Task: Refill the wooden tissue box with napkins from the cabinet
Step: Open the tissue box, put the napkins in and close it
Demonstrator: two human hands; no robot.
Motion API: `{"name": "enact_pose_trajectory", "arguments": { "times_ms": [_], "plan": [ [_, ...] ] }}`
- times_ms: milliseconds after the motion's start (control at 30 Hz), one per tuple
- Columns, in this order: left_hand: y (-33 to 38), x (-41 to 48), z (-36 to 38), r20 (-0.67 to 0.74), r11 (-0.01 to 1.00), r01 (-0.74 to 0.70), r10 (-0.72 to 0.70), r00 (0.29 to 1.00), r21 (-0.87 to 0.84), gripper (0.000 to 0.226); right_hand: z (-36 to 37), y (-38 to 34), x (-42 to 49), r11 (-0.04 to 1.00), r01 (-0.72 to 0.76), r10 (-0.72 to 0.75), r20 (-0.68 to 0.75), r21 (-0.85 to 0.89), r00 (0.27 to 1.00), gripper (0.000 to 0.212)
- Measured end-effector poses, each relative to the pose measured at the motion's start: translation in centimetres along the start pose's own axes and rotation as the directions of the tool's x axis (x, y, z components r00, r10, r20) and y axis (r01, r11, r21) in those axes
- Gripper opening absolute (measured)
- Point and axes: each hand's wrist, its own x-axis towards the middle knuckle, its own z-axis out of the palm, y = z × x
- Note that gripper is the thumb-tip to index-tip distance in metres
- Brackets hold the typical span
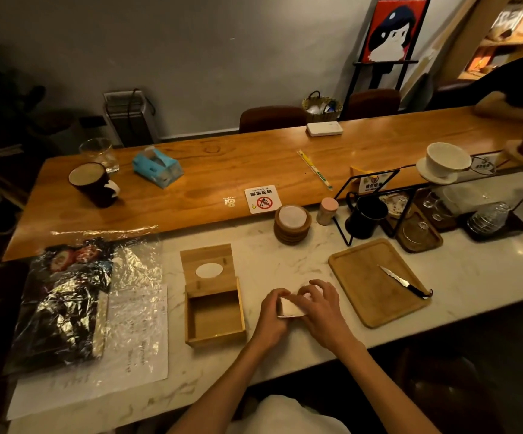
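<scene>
The wooden tissue box (214,314) stands on the marble counter with its hinged lid (208,267) tipped back; the lid has an oval hole and the box looks empty inside. Just right of it, my left hand (271,314) and my right hand (321,308) both hold a small stack of white napkins (291,307) against the counter, fingers curled over its edges. Most of the stack is hidden by my fingers.
A plastic-wrapped dark package (66,296) lies on a sheet of paper at the left. A wooden tray (372,296) with a knife (405,282) sits to the right. Coasters (292,223), a black mug (366,216), glasses and a blue tissue pack (156,166) stand farther back.
</scene>
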Motion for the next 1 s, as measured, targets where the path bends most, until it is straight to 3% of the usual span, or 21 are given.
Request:
{"name": "enact_pose_trajectory", "arguments": {
  "times_ms": [67, 167, 300, 400, 500, 667, 1000],
  "plan": [
    [-0.7, -0.2, -0.2, 0.048, 0.998, -0.035, 0.033, 0.998, 0.044, 0.053, 0.1, 0.0, -1.1, 0.995, -0.026, 0.032, -0.058, 0.092, 0.998, 0.063],
    [-1.7, -0.6, -0.4, 0.108, 0.981, -0.096, 0.079, 0.991, 0.166, 0.063, 0.5, 0.4, -2.7, 0.923, -0.171, 0.202, -0.056, 0.345, 0.978, 0.076],
    [-2.1, -0.8, -0.5, 0.097, 0.974, -0.153, 0.139, 0.986, 0.168, 0.064, 1.0, -0.1, -3.3, 0.620, -0.329, 0.418, 0.056, 0.712, 0.907, 0.099],
    [-2.6, -0.9, -0.7, 0.117, 0.990, -0.116, 0.106, 0.987, 0.077, 0.074, 1.4, -0.9, -3.0, 0.472, -0.368, 0.478, 0.118, 0.801, 0.870, 0.087],
    [-2.3, -1.2, -0.6, 0.114, 0.997, -0.073, 0.071, 0.991, 0.009, 0.070, 1.7, -1.5, -2.5, 0.370, -0.388, 0.512, 0.163, 0.844, 0.843, 0.075],
    [-1.5, -1.0, -0.1, 0.038, 0.997, -0.036, 0.038, 0.999, -0.066, 0.070, 1.7, -1.9, -2.0, 0.373, -0.389, 0.518, 0.159, 0.843, 0.841, 0.075],
    [-1.7, -1.2, 0.1, 0.078, 0.997, -0.050, 0.054, 0.995, -0.053, 0.083, 2.1, -1.9, -2.3, 0.424, -0.361, 0.455, 0.149, 0.831, 0.878, 0.083]
  ]
}}
